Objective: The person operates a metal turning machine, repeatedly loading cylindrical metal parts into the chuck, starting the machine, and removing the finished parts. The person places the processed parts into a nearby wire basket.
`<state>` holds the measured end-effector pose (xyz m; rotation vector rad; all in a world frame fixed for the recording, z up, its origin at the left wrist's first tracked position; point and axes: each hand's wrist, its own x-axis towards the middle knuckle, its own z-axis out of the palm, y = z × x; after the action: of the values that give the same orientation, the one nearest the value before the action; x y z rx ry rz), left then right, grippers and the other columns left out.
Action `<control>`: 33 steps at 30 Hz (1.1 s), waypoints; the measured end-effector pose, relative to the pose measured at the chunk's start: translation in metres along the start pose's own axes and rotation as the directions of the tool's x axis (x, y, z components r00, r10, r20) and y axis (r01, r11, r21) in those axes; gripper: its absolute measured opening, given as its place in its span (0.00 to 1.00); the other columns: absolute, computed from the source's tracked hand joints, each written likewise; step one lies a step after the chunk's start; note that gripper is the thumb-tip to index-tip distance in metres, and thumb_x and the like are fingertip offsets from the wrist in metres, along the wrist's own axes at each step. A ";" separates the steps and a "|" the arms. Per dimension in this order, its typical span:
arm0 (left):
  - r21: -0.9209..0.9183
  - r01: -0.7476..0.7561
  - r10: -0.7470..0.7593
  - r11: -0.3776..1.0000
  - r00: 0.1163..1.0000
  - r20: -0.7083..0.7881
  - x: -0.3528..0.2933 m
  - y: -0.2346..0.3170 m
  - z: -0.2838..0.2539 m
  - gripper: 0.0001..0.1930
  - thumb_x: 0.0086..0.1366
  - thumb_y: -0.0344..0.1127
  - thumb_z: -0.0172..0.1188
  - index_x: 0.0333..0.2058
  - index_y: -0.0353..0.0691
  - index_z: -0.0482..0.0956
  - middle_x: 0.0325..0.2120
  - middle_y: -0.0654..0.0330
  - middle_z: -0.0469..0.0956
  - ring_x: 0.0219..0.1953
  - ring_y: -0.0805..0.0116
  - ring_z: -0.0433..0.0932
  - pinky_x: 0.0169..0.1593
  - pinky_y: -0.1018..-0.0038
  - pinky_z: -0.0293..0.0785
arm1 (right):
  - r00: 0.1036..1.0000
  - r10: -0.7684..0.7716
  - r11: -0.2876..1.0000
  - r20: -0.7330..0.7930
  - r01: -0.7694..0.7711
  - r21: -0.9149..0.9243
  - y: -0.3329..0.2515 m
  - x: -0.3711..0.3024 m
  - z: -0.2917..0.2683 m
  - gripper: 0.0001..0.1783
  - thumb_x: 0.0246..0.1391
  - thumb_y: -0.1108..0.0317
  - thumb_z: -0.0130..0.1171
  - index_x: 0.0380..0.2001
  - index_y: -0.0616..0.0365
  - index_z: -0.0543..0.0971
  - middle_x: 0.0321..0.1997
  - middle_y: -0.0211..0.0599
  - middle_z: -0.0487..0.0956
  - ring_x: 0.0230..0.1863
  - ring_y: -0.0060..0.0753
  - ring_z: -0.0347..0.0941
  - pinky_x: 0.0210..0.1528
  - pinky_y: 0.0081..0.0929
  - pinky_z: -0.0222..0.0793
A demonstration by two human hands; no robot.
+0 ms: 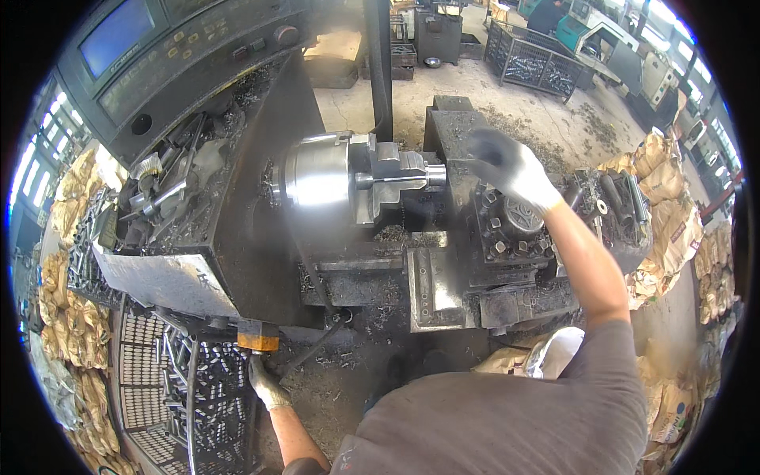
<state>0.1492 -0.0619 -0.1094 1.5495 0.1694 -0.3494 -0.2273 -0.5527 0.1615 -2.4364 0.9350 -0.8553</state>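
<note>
My left hand [267,385], in a pale work glove, reaches up to the underside of a small orange-yellow box [258,339] on the lathe's lower front edge. Its fingers look stretched upward, with their tips partly hidden. My right hand [511,170], gloved with darkened fingers, is raised above the tool turret [518,218] and smeared by motion; whether it holds anything does not show. Left of it, the shiny lathe chuck [321,176] has stepped jaws [388,170] around a short bright metal cylinder [435,175].
A mesh crate [142,372] of metal rods [210,388] stands beside my left arm. The control panel [182,47] rises at upper left. Tools [637,198] lie right of the turret. Paper sacks [665,222] line the right side. A wire-mesh bin [534,67] stands farther back.
</note>
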 end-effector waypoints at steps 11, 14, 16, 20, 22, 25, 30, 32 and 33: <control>0.384 -0.907 0.869 -0.170 0.046 0.492 -0.090 0.268 0.274 0.25 0.69 0.30 0.63 0.64 0.30 0.77 0.53 0.38 0.82 0.55 0.36 0.81 0.63 0.51 0.76 | 0.970 0.230 0.859 0.081 -0.241 0.452 -0.060 -0.202 0.001 0.20 0.54 0.80 0.69 0.52 0.67 0.85 0.46 0.44 0.91 0.48 0.31 0.89 0.53 0.30 0.84; 0.496 -0.867 0.789 -0.035 0.281 0.546 -0.057 0.332 0.380 0.39 0.73 0.39 0.59 0.79 0.43 0.56 0.51 0.37 0.83 0.49 0.34 0.85 0.56 0.47 0.80 | 0.926 0.346 0.800 0.153 -0.376 0.467 -0.040 -0.229 0.010 0.20 0.55 0.78 0.71 0.52 0.64 0.86 0.47 0.43 0.91 0.48 0.30 0.88 0.53 0.30 0.84; 0.687 -0.718 0.721 -0.111 0.417 0.553 -0.043 0.365 0.416 0.45 0.73 0.42 0.57 0.82 0.51 0.43 0.51 0.36 0.84 0.48 0.35 0.87 0.54 0.47 0.81 | 0.898 0.390 0.780 0.206 -0.441 0.445 -0.035 -0.237 0.010 0.20 0.56 0.74 0.73 0.53 0.63 0.86 0.47 0.41 0.91 0.47 0.29 0.88 0.52 0.30 0.84; 0.706 -0.702 0.612 -0.093 0.519 0.597 -0.003 0.377 0.426 0.47 0.73 0.48 0.57 0.82 0.53 0.40 0.57 0.33 0.82 0.54 0.39 0.86 0.58 0.50 0.81 | 0.849 0.411 0.696 0.333 -0.528 0.487 -0.024 -0.256 0.015 0.20 0.57 0.71 0.73 0.54 0.61 0.86 0.47 0.39 0.91 0.47 0.27 0.88 0.51 0.28 0.84; 0.581 -0.808 0.831 -0.097 0.256 0.495 -0.057 0.331 0.404 0.40 0.75 0.45 0.57 0.80 0.50 0.52 0.53 0.37 0.84 0.50 0.36 0.86 0.56 0.47 0.81 | 0.858 0.377 0.744 0.350 -0.505 0.437 -0.029 -0.253 0.020 0.22 0.58 0.70 0.74 0.55 0.62 0.85 0.47 0.40 0.90 0.48 0.28 0.88 0.51 0.28 0.84; 0.224 -0.966 0.816 -0.127 0.027 0.578 -0.115 0.239 0.300 0.17 0.71 0.34 0.61 0.55 0.35 0.82 0.42 0.42 0.85 0.41 0.37 0.86 0.46 0.52 0.83 | 0.840 0.259 0.712 0.477 -0.500 0.494 -0.037 -0.249 0.058 0.22 0.58 0.70 0.74 0.55 0.63 0.84 0.46 0.40 0.90 0.48 0.28 0.88 0.52 0.29 0.84; 0.648 -0.633 0.396 0.423 0.773 0.496 -0.162 -0.014 0.005 0.11 0.66 0.38 0.66 0.43 0.40 0.86 0.33 0.48 0.86 0.38 0.44 0.87 0.45 0.56 0.82 | 0.672 -0.160 0.756 0.723 -0.386 0.528 -0.105 -0.250 0.158 0.20 0.62 0.70 0.71 0.56 0.63 0.83 0.44 0.41 0.90 0.45 0.29 0.89 0.49 0.27 0.85; 0.718 -0.119 0.187 0.686 0.982 -0.015 -0.222 -0.091 -0.140 0.11 0.68 0.37 0.65 0.45 0.41 0.86 0.40 0.50 0.88 0.42 0.46 0.87 0.49 0.56 0.82 | 0.573 -0.294 0.755 0.765 -0.351 0.553 -0.141 -0.270 0.205 0.20 0.62 0.70 0.71 0.55 0.62 0.83 0.43 0.41 0.90 0.43 0.30 0.89 0.48 0.27 0.85; 0.715 0.090 0.156 0.693 0.950 -0.271 -0.256 -0.146 -0.227 0.13 0.69 0.41 0.65 0.46 0.43 0.87 0.41 0.49 0.89 0.43 0.44 0.88 0.49 0.54 0.82 | 0.543 -0.430 0.769 0.722 -0.199 0.607 -0.163 -0.284 0.229 0.19 0.62 0.69 0.71 0.55 0.62 0.84 0.42 0.40 0.91 0.41 0.31 0.90 0.47 0.27 0.84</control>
<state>-0.1127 0.1947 -0.1696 2.4044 0.2713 -0.1288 -0.1679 -0.2086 -0.0320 -1.8899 0.0358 0.0892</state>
